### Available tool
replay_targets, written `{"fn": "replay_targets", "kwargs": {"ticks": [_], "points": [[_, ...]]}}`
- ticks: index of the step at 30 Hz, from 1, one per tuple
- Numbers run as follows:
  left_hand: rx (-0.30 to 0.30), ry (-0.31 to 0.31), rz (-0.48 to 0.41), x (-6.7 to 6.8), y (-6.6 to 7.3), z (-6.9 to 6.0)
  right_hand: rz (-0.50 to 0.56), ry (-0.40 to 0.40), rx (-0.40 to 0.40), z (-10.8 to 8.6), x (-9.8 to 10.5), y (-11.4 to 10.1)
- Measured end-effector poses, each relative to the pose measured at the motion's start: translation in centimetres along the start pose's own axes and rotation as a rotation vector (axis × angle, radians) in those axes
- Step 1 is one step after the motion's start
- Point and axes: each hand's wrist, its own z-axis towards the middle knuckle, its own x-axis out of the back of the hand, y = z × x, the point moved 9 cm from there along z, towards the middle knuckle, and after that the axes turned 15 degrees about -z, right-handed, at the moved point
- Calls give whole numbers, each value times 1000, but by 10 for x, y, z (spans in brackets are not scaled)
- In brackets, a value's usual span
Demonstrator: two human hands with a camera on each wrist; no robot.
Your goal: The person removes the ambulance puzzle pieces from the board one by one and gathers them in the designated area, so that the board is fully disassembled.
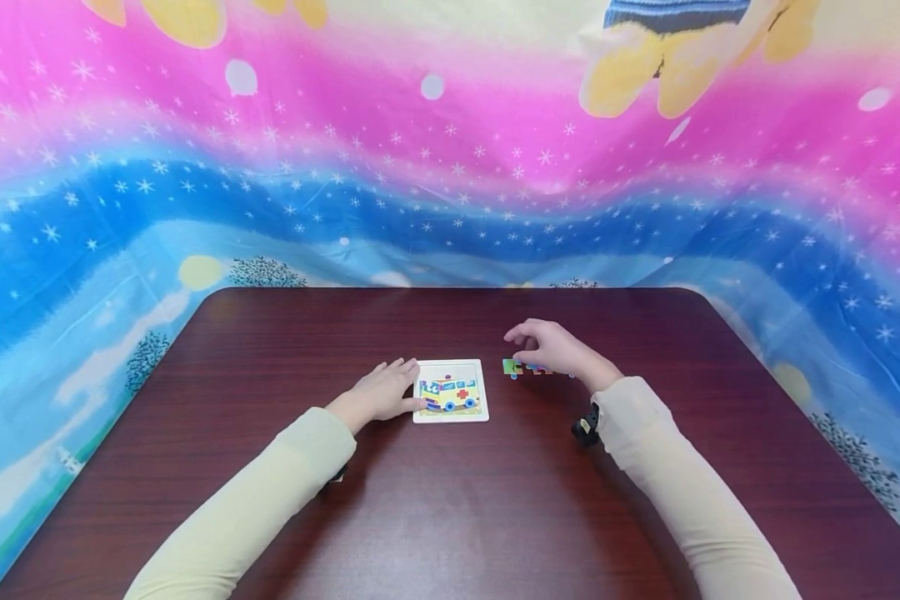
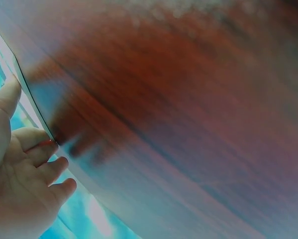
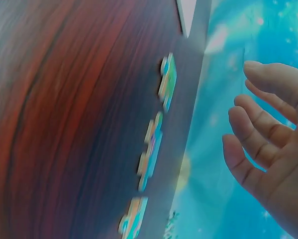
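Observation:
A white-framed board (image 1: 451, 364) with a picture of a yellow ambulance lies flat on the table. My left hand (image 1: 378, 393) rests on its left edge, fingers and thumb spread; in the left wrist view the hand (image 2: 27, 174) touches the frame's edge. To the right of the board, a green puzzle piece (image 1: 512, 367) lies among a few others in a row, partly under my right hand (image 1: 558, 348). The right wrist view has that hand (image 3: 273, 129) holding nothing, fingers loosely bent, beside the pieces (image 3: 167, 82), [with] a piece (image 3: 151, 152) farther along the row.
The dark brown table (image 1: 420, 517) ends at a rounded far edge. Behind and beside it hangs a pink and blue curtain (image 1: 450, 150) with snowflakes. Another piece (image 3: 134, 219) lies at the bottom of the right wrist view.

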Motion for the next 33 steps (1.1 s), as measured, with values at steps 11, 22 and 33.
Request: {"fn": "replay_targets", "kwargs": {"ticks": [11,22,33], "points": [[5,-14,-14,0,1,-2,-45,-17,88,16,-11,-39],[20,-15,-25,1,1,-2,-95,-80,186,25,-31,-78],[12,-14,-14,1,1,-1,-112,-149,228,33,-51,-102]]}}
